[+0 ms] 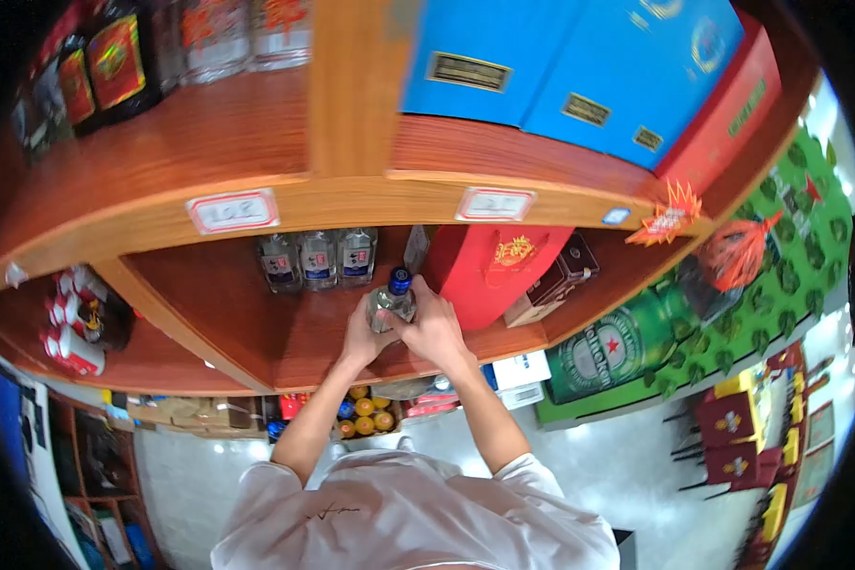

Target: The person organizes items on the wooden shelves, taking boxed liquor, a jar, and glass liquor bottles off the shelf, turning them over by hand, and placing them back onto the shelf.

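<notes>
A clear glass bottle with a blue cap (398,294) is held upright between my two hands, in front of the lower shelf compartment. My left hand (364,334) wraps the bottle's left side, and my right hand (431,328) grips its right side with the thumb across the front. Three clear bottles with pale labels (318,259) stand in a row further back on the shelf, to the left. Just right of my right hand is a red gift bag (496,271) with gold print. A dark box (559,275) leans beyond it.
Blue boxes (579,71) and a red box fill the upper shelf. Shelf edges (351,201) with price tags run above my hands. A green Heineken display (603,351) stands at the right. Crates of round yellow fruit (366,415) sit below the shelf.
</notes>
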The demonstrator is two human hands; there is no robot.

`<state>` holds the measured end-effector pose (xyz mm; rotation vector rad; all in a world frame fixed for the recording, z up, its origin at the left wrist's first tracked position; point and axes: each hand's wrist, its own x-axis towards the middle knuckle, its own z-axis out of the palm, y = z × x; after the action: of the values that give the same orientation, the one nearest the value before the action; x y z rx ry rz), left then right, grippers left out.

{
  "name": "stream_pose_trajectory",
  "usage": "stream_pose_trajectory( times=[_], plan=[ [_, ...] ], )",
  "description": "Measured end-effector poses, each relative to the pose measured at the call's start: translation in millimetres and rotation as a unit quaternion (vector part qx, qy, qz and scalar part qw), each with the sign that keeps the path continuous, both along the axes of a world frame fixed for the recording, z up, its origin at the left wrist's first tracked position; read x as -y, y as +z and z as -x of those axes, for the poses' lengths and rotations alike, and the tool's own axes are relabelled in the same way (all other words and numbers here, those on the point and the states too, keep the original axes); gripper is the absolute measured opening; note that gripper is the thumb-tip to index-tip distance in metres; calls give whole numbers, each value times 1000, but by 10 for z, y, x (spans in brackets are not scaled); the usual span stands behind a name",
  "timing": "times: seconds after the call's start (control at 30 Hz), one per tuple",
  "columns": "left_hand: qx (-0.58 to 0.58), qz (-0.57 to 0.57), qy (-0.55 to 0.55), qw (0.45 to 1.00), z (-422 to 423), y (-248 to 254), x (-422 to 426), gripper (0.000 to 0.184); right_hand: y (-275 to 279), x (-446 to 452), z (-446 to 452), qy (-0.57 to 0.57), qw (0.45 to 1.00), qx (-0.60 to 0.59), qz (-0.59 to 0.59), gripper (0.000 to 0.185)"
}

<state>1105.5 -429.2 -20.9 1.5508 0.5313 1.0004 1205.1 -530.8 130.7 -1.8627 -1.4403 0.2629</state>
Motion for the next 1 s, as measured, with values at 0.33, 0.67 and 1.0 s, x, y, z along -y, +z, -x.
stream_pose_trajectory(
  times=[0.33, 0.67, 1.0],
  plan=[
    [-86, -74, 183, 977, 109, -70, 72, 75, 62, -324, 156, -88, 996, 9, 19, 48],
    [-58, -50, 174, 982, -92, -162, -40, 56, -150, -514, 167, -110, 990, 53, -70, 86],
    [-32, -79, 189, 978, -220, -49, -107, 51, -641, -292, 244, -22, 987, 66, -145, 78]
  ],
)
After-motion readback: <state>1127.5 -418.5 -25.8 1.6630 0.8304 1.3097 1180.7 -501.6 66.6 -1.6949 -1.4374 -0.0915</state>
